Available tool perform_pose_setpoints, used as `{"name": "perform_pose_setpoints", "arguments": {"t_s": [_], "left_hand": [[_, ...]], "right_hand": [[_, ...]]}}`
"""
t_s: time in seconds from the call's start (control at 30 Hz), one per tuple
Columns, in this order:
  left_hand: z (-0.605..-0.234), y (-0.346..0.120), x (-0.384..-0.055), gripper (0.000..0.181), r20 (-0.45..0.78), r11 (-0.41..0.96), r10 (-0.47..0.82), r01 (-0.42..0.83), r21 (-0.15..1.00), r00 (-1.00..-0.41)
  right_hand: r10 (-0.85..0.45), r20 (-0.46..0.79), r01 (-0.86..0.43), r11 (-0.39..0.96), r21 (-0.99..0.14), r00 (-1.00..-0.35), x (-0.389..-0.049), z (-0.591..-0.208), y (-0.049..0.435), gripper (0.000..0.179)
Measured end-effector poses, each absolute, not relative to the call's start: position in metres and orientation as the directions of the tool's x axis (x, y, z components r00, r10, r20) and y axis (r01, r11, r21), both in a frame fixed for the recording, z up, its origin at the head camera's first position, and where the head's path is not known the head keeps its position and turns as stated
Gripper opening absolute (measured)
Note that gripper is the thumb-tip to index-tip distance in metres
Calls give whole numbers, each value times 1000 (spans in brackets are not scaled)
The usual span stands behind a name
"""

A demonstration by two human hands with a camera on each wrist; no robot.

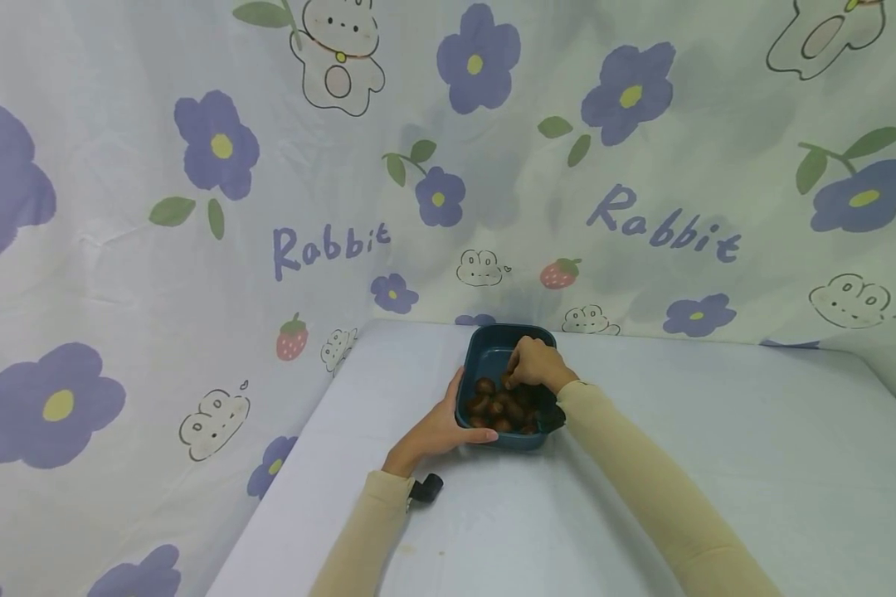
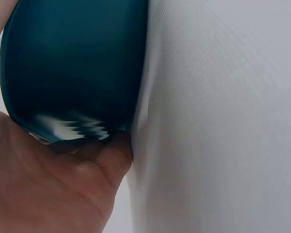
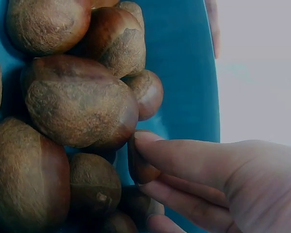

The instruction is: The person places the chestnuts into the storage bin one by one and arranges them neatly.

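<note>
A dark teal plastic basin (image 1: 493, 358) stands on the table with several brown chestnuts (image 1: 497, 408) heaped in its near half. My left hand (image 1: 442, 426) grips its near left corner, the thumb over the rim and the fingers along the outer wall. In the left wrist view the teal wall (image 2: 77, 58) fills the space above the palm. My right hand (image 1: 535, 365) reaches down inside the basin. Up close in the right wrist view, its thumb and fingers pinch one chestnut (image 3: 141, 162) beside the other nuts; the fingers partly cover it.
A white cloth covers the table (image 1: 687, 448). Behind and to the left hangs a curtain (image 1: 418, 249) printed with rabbits and purple flowers, close to the basin's far side. A black device (image 1: 427, 489) sits on the left wrist.
</note>
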State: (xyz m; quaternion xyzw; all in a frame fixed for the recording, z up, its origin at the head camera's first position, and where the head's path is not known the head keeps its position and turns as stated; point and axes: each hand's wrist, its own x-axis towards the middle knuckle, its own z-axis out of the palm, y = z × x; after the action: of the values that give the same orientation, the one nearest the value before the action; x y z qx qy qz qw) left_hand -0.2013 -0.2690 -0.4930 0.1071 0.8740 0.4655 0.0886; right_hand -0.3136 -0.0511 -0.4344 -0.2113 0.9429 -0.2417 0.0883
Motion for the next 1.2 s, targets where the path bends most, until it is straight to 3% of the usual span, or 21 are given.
{"name": "perform_pose_setpoints", "arguments": {"t_s": [1.2], "left_hand": [[-493, -268, -198, 139, -47, 524, 276, 109, 845, -960]], "right_hand": [[-400, -75, -320, 819, -475, -913, -307, -431, -54, 21]]}}
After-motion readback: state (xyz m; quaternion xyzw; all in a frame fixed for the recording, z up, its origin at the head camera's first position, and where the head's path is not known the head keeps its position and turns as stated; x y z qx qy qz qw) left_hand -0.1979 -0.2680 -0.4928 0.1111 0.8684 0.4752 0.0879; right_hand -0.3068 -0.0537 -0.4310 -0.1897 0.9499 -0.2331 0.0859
